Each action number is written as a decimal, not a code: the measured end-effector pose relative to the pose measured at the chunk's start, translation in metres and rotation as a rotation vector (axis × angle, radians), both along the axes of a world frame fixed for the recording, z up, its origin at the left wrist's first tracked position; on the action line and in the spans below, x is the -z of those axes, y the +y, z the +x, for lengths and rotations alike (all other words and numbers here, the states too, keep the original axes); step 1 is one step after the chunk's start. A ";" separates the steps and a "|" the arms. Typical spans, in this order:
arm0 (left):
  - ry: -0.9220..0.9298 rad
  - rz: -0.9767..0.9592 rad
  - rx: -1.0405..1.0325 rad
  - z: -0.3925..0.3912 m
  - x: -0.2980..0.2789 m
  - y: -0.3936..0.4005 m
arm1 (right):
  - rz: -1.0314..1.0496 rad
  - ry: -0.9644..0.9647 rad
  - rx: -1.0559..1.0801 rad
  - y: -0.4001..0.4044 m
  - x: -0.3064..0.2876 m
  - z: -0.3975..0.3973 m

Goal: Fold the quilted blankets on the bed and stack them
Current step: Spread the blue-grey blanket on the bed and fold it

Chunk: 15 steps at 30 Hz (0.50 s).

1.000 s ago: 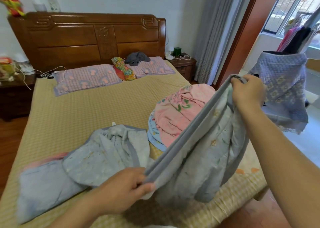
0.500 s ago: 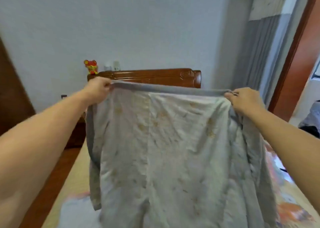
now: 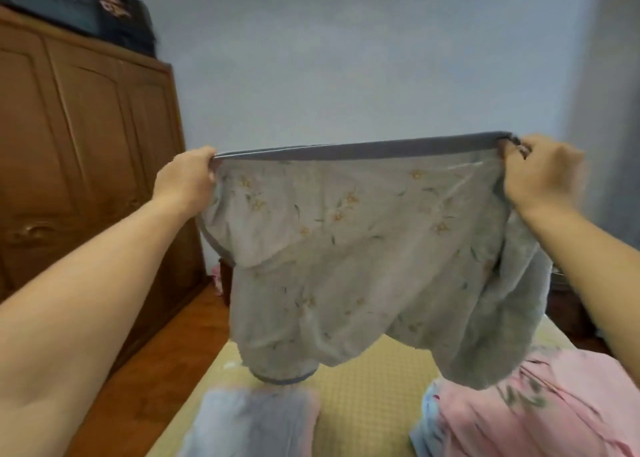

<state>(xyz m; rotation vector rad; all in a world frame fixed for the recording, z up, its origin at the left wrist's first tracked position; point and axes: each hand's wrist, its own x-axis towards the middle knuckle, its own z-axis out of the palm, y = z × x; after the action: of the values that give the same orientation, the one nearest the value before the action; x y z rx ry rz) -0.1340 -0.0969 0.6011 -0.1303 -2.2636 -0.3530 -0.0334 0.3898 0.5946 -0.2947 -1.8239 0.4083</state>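
Up high, my left hand [image 3: 185, 179] and right hand [image 3: 540, 176] each pinch a top corner of the grey floral blanket [image 3: 349, 248], stretched above the bed [image 3: 370, 384].

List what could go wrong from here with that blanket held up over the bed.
The grey floral quilted blanket hangs bunched under the right hand, so a fold may come out uneven. Its lower hem dangles near the pink blanket and may drag it. The left hand pinches only the border; it could slip.
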 end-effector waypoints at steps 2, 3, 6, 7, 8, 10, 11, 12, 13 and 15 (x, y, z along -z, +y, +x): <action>0.146 0.257 0.034 0.025 0.050 0.003 | 0.080 0.130 -0.128 -0.003 0.027 0.019; 0.228 0.373 0.062 0.043 0.092 0.009 | 0.125 0.174 -0.207 -0.006 0.054 0.035; -0.171 0.262 0.159 0.113 0.264 0.025 | 0.292 -0.326 -0.322 -0.002 0.184 0.085; -0.501 0.056 0.183 0.137 0.322 0.024 | 0.342 -0.784 -0.373 0.004 0.232 0.100; -0.835 -0.110 0.161 0.163 0.373 0.021 | 0.362 -1.248 -0.391 0.013 0.278 0.115; -1.124 -0.099 0.167 0.210 0.444 0.015 | 0.271 -1.717 -0.383 0.045 0.372 0.148; -1.157 -0.117 0.179 0.227 0.465 0.018 | 0.215 -1.809 -0.358 0.058 0.410 0.165; -1.133 -0.146 0.212 0.241 0.478 0.026 | 0.176 -1.848 -0.316 0.068 0.441 0.178; -1.089 -0.225 0.269 0.251 0.491 0.028 | 0.139 -1.879 -0.273 0.079 0.474 0.194; -0.999 -0.485 0.324 0.265 0.512 0.031 | 0.159 -1.983 -0.338 0.083 0.515 0.229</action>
<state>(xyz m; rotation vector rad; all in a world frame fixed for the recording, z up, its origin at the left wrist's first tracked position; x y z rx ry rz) 0.1307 -0.0663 0.0896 -0.7090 -3.2947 0.0046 0.1955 0.4731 0.0800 -0.2610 -3.8581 0.0783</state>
